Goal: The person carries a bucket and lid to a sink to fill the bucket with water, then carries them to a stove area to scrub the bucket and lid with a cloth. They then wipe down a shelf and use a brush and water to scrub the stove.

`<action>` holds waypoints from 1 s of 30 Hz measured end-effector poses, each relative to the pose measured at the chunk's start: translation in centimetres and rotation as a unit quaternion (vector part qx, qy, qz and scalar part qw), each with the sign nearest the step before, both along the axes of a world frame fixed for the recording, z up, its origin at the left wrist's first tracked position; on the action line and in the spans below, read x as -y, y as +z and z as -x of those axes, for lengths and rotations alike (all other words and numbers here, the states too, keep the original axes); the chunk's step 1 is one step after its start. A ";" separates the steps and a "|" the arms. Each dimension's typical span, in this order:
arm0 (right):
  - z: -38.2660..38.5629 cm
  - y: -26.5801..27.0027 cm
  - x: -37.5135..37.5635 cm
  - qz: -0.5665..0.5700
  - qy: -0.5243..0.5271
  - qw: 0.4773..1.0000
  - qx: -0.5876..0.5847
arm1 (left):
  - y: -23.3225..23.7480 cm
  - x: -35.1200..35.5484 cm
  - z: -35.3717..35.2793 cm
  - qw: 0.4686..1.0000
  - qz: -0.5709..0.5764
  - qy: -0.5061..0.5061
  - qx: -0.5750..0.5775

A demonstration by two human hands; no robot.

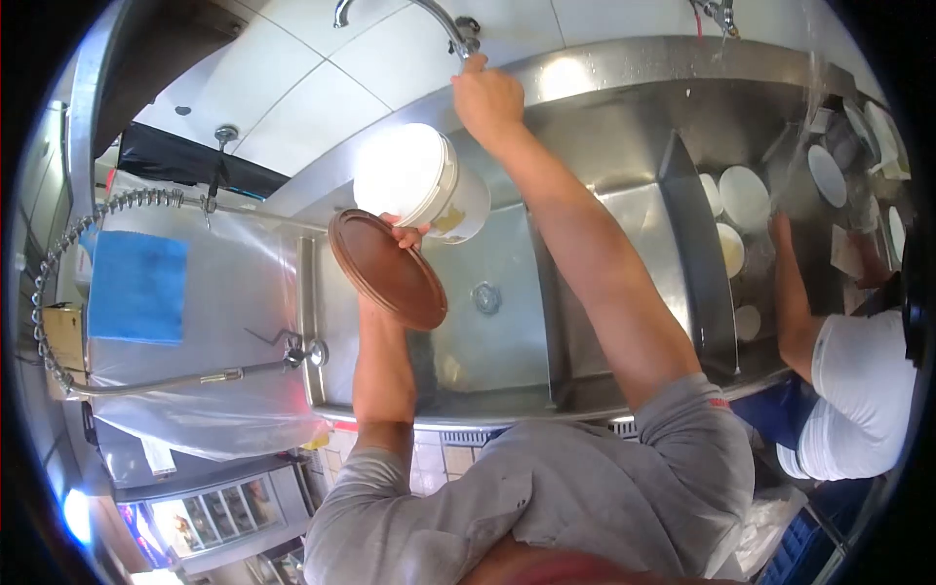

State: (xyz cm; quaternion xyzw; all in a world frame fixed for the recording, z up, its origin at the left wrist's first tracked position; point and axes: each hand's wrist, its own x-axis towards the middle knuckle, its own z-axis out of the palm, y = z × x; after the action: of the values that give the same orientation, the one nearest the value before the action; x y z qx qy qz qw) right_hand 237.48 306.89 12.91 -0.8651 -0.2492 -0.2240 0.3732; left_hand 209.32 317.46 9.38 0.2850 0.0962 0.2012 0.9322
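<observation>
My left hand (408,234) is closed on a brown round lid (375,268), its fingers curled over the upper edge. Just behind the lid, a white plastic bucket (463,200) with a worn label leans tilted in the left sink basin (497,341), its mouth toward the wall. My right hand (489,102) reaches up to the wall and is closed around the base of a chrome faucet (429,12), at its handle. The faucet's spout curves off to the left.
Metal dividers (687,234) separate the sink's basins. At the right, another person's arm (795,292) reaches among white bowls (743,195) and plates. A spring spray hose (44,283) and a blue cloth (138,288) are at the left, over a plastic-covered surface (239,322).
</observation>
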 end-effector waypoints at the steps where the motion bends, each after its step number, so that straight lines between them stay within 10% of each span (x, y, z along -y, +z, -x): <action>1: -0.2 -0.1 0.0 0.005 -0.002 1.000 0.000 | -0.5 -0.5 -0.5 1.000 0.012 -0.014 0.021; 30: 0.0 0.0 0.7 0.076 0.004 0.996 0.037 | 0.1 -4.1 -4.2 0.999 -0.012 -0.035 -0.032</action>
State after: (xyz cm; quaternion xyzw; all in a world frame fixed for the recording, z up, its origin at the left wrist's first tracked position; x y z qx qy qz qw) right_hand 237.52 306.20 12.90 -0.8811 -0.2825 -0.2348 0.2980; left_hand 213.51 321.60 9.50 0.3059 0.1132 0.1606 0.9316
